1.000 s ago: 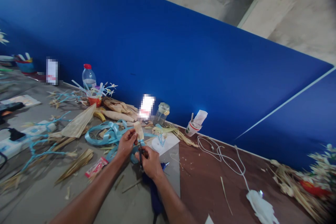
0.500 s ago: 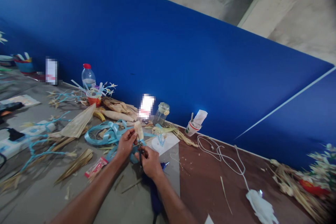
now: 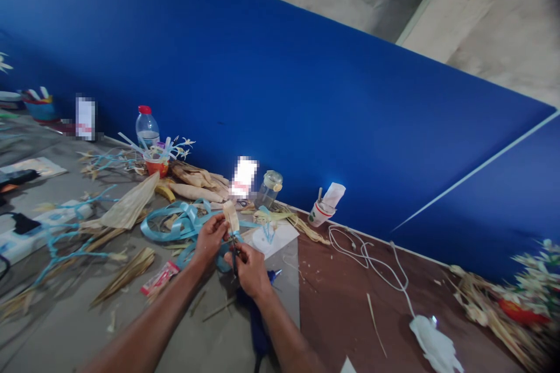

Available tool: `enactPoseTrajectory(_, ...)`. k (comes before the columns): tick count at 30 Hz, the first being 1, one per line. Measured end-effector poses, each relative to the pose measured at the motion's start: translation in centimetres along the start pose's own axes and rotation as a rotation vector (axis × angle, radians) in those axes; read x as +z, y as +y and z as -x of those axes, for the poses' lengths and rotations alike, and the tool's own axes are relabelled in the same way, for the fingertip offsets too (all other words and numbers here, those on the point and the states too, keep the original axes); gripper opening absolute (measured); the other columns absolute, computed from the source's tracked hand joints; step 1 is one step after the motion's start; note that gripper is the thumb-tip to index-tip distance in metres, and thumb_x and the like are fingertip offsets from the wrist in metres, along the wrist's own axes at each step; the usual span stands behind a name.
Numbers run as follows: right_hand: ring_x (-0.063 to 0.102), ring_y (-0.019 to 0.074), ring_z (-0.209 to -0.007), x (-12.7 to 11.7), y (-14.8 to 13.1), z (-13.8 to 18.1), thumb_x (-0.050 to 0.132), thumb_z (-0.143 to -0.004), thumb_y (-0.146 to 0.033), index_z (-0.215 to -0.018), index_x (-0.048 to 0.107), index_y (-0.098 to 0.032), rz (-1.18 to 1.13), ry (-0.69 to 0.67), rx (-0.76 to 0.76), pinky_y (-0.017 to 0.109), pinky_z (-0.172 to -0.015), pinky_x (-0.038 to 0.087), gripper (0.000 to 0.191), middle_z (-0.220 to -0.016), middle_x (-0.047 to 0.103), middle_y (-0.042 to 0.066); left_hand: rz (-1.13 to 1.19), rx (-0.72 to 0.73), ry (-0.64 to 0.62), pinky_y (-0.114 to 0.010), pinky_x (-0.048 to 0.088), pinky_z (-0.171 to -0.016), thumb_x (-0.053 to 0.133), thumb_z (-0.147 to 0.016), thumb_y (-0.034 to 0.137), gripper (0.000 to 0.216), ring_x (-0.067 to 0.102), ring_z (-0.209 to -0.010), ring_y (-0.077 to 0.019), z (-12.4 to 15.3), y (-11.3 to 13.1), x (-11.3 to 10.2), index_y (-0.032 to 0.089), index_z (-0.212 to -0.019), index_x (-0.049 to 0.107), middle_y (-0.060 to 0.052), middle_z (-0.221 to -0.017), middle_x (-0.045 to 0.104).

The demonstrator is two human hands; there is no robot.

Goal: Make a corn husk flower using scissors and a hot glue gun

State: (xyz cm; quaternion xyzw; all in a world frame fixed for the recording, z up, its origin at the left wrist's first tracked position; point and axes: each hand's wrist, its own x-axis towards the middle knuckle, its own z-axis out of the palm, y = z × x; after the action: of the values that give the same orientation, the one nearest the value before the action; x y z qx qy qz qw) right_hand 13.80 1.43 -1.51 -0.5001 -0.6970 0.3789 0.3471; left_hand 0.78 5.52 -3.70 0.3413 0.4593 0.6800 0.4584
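My left hand (image 3: pixel 212 239) pinches a strip of dried corn husk (image 3: pixel 231 215), which stands up pale and curved above the fingertips. In my right hand (image 3: pixel 250 268) is a pair of dark scissors (image 3: pixel 234 259), its blades pointing up at the lower edge of the husk. Loops of light blue ribbon (image 3: pixel 175 224) lie just left of and behind my hands. Beneath my right forearm lies a dark blue glue gun (image 3: pixel 258 317), partly covered, its tip showing to the right. A white sheet (image 3: pixel 280 240) with a small blue-stemmed piece on it is behind my right hand.
Dried husks (image 3: pixel 131 204), blue wrapped stems (image 3: pixel 56 253) and a white power strip (image 3: pixel 26 242) spread over the left. At the back stand a red-capped bottle (image 3: pixel 147 128), a glass jar (image 3: pixel 269 189) and a paper cup (image 3: pixel 321 213). A white cable (image 3: pixel 371 262) crosses the brown right side.
Hardly anything differs. My hands, the husk strip and the scissors stay in almost the same place, with only a very slight shift.
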Motion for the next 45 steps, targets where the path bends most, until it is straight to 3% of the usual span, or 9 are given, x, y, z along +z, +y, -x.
enactPoseTrajectory(8,0.059,0.0143,-0.059,-0.2,-0.6,0.0,0.063,-0.076,-0.032,-0.085,0.074,-0.021,-0.047,-0.019,0.04,0.025,-0.061,0.044,0.018,-0.067,0.069,-0.001,0.037,-0.017,0.054,-0.022,0.038,-0.043,0.077,-0.054,0.044,0.051,0.048,-0.042,-0.0089,-0.3,-0.3,0.0,0.016,-0.09,0.055,0.007,-0.056,0.054)
enactPoseTrajectory(32,0.066,0.0156,-0.067,-0.1,-0.2,0.0,0.06,-0.077,-0.022,-0.085,0.073,-0.021,0.03,-0.028,0.006,0.025,-0.067,0.047,0.015,-0.071,0.073,0.0,0.046,0.039,-0.005,-0.022,0.037,-0.045,0.075,-0.062,0.041,0.044,0.047,-0.045,-0.0083,-0.2,-0.2,-0.2,0.014,-0.094,0.06,0.006,-0.056,0.053)
enactPoseTrajectory(45,0.063,0.0158,-0.062,-0.1,-0.1,-0.2,0.065,-0.074,-0.031,-0.089,0.072,-0.02,0.001,0.023,0.049,0.026,-0.064,0.048,0.02,-0.068,0.071,0.0,0.016,-0.016,-0.051,-0.022,0.037,-0.044,0.077,-0.056,0.043,0.05,0.047,-0.044,-0.0086,0.1,0.8,0.1,0.014,-0.094,0.062,0.006,-0.055,0.053)
